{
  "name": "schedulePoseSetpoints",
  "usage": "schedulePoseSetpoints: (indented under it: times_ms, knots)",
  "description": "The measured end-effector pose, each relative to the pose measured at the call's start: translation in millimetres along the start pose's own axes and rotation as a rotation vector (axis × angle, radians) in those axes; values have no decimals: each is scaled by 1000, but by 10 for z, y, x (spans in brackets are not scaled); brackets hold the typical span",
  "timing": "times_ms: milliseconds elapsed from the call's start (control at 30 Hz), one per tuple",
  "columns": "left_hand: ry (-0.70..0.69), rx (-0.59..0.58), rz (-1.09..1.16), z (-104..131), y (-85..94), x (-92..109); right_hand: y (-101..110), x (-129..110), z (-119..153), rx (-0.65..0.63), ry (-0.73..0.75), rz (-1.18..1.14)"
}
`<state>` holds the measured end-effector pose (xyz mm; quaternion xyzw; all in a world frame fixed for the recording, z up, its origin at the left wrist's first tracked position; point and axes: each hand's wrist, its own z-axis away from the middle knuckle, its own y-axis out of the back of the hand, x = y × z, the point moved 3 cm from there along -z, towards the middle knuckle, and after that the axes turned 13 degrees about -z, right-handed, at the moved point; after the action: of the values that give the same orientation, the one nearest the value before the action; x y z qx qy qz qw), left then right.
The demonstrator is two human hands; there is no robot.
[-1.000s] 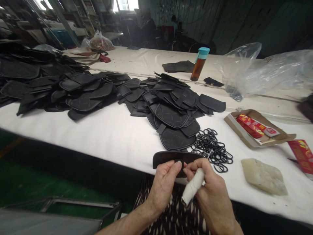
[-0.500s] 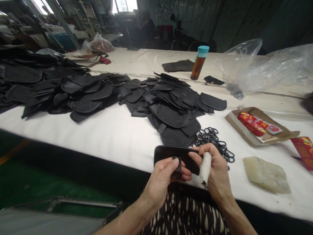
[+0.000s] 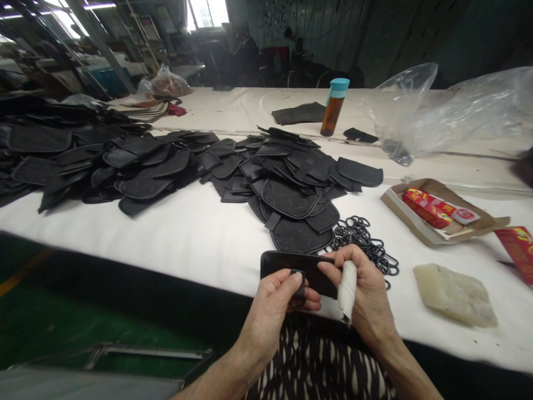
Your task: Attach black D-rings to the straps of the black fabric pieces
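Left hand (image 3: 270, 305): thumb and forefinger are pressing together on a short black strap (image 3: 298, 278), the other fingers curling beneath it. A black ring-like loop appears to be showing at the strap's lower end; shadow is making this hard to confirm.

Right hand (image 3: 366, 294): thumb and fingers are pinching the right part of a black flat piece (image 3: 277, 261). This piece is lying behind the left fingertips and is reaching across to the right ones. A white-wrapped handle (image 3: 347, 289) is resting against the right fingers, its dark end pointing downward.

Surroundings: black rings (image 3: 362, 239) are lying in a heap just beyond the right fingers. A pile of black pieces (image 3: 291, 194) is spreading beyond both hands' fingers. To the right of the right fingers, a pale block (image 3: 456, 294) is lying on the white table (image 3: 208, 239); farther beyond, an open box (image 3: 395, 203) is holding red packets (image 3: 428, 208).
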<state>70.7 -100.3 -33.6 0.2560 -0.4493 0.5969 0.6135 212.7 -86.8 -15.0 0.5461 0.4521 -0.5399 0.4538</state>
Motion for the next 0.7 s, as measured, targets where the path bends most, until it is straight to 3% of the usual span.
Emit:
schedulePoseSetpoints:
  times_ms: [367, 700]
  knots:
    - [36, 16, -41, -29, 74, 48, 14, -9, -19, -49, 40, 52]
    - [-35, 42, -48, -36, 42, 11, -7, -19, -38, -39, 39, 54]
